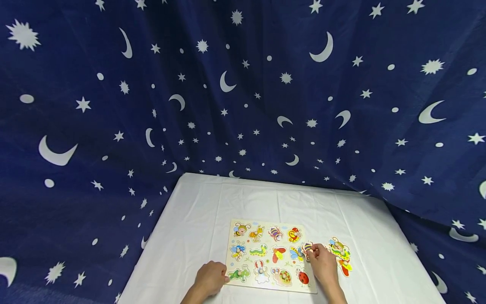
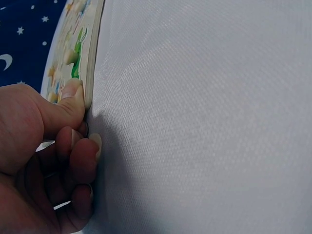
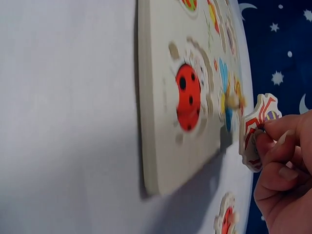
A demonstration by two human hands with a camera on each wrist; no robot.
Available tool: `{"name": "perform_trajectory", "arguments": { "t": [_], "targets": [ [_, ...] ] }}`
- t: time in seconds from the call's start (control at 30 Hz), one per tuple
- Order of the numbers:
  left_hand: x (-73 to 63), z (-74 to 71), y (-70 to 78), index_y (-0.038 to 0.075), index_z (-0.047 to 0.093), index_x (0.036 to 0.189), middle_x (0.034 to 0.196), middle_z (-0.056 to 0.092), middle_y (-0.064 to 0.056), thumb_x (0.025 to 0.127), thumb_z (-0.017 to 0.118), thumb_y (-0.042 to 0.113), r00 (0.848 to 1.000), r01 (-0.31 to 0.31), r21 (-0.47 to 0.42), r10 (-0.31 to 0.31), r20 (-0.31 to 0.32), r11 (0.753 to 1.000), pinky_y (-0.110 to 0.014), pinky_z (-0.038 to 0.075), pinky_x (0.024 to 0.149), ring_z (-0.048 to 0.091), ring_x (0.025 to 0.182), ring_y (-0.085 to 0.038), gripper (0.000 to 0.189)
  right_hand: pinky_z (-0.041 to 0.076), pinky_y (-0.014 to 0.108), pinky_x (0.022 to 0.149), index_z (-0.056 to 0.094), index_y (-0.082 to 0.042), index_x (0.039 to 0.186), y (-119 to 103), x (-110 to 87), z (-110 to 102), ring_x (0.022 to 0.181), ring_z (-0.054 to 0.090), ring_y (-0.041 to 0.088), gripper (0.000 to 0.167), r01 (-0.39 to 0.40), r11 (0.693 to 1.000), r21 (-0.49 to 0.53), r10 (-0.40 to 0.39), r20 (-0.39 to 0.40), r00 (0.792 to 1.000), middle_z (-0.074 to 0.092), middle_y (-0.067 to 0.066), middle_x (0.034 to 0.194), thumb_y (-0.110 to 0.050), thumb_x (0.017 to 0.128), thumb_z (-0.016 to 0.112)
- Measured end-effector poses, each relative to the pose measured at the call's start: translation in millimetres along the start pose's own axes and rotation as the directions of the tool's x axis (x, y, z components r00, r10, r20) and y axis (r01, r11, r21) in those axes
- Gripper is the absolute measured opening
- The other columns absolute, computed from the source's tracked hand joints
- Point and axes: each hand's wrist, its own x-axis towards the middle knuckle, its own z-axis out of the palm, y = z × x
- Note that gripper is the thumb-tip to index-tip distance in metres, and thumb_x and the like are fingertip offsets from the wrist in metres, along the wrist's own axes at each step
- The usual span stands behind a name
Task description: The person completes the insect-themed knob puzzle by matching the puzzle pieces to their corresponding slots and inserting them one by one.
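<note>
Pinch of right hand (image 1: 324, 265) on spider piece (image 3: 250, 134), at 3 o'clock edge of puzzle board (image 3: 168, 170); thumb-and-finger grip of left hand (image 1: 210, 278) on board's 8 o'clock corner. Probably light, stiff wood with slightly slick printed face, thin and maybe chip-prone outline. Best hold: mid-face, by knob (hidden, if any), never by legs.

A dark blue curtain (image 1: 262, 101) hangs at the far side, the left and the right. It has white moons, stars and dots. Near it is a table with a white cloth (image 1: 182, 228), a bit creased.
</note>
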Motion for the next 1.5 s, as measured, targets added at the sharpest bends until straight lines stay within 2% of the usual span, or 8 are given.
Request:
{"name": "perform_trajectory", "arguments": {
  "t": [0.4,0.57,0.9,1.5],
  "targets": [
    [0.4,-1.4,1.1,0.021,0.042,0.054,0.05,0.036,0.009,0.073,0.078,0.033,0.999,-0.008,-0.013,0.008,-0.032,1.0,-0.027,0.026,0.048,0.036,0.048,-0.01,0.042,0.034,0.024,0.054,0.065,-0.007,0.089,-16.5,1.9,18.7,0.056,0.045,0.007,0.011,0.049,0.998,0.032,-0.05,0.028,0.998,0.058,-0.006,0.064,-0.014,0.084,0.071],
    [0.9,-1.0,0.1,0.021,0.042,0.055,0.051,0.037,0.009,0.074,0.077,0.034,0.999,-0.013,0.006,0.013,-0.029,1.0,-0.027,0.027,0.049,0.036,0.05,-0.01,0.042,0.034,0.023,0.055,0.064,-0.007,0.091,-25.5,3.0,24.4,0.056,0.044,0.007,0.011,0.05,0.998,0.043,-0.052,0.041,0.998,0.057,-0.005,0.065,-0.015,0.085,0.071],
    [0.9,1.1,1.2,0.021,0.042,0.054,0.051,0.037,0.008,0.072,0.078,0.033,1.0,0.02,-0.011,-0.02,-0.017,1.0,-0.027,0.026,0.049,0.035,0.05,-0.01,0.042,0.035,0.023,0.056,0.064,-0.008,0.09,-43.1,8.2,34.4,0.056,0.044,0.006,0.01,0.058,0.994,0.09,-0.06,0.027,0.998,0.057,-0.004,0.067,-0.014,0.084,0.07],
    [0.1,-1.5,3.1,0.021,0.04,0.053,0.049,0.035,0.009,0.073,0.078,0.033,1.0,0.014,-0.022,-0.014,-0.017,1.0,-0.027,0.025,0.048,0.034,0.047,-0.01,0.044,0.034,0.024,0.058,0.062,-0.008,0.089,-64.9,24.0,49.3,0.06,0.045,0.01,0.01,0.068,0.991,0.112,-0.079,0.097,0.992,0.054,-0.003,0.067,-0.013,0.086,0.069]
  ]
}}
